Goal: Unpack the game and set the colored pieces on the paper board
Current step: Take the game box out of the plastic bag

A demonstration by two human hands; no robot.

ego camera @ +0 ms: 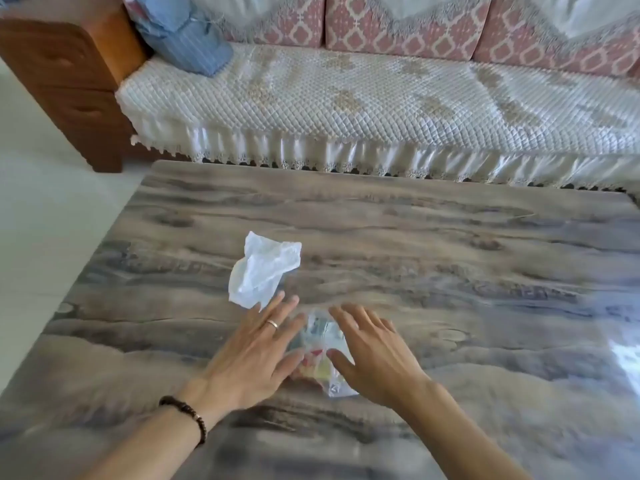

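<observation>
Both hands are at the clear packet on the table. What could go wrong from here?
1. The clear packet holds small colored pieces; tearing it open may scatter them across the glossy table.
2. Neither the left hand nor the right hand has a grip yet, so the packet could slide.

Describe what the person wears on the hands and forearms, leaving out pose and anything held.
Both forearms are bare, with no sleeves in view. The left hand carries a plain pale metal ring on one of its fingers, and a bracelet of dark brown round beads circles the left wrist. The right hand wears nothing: no ring, watch or glove shows.
</observation>
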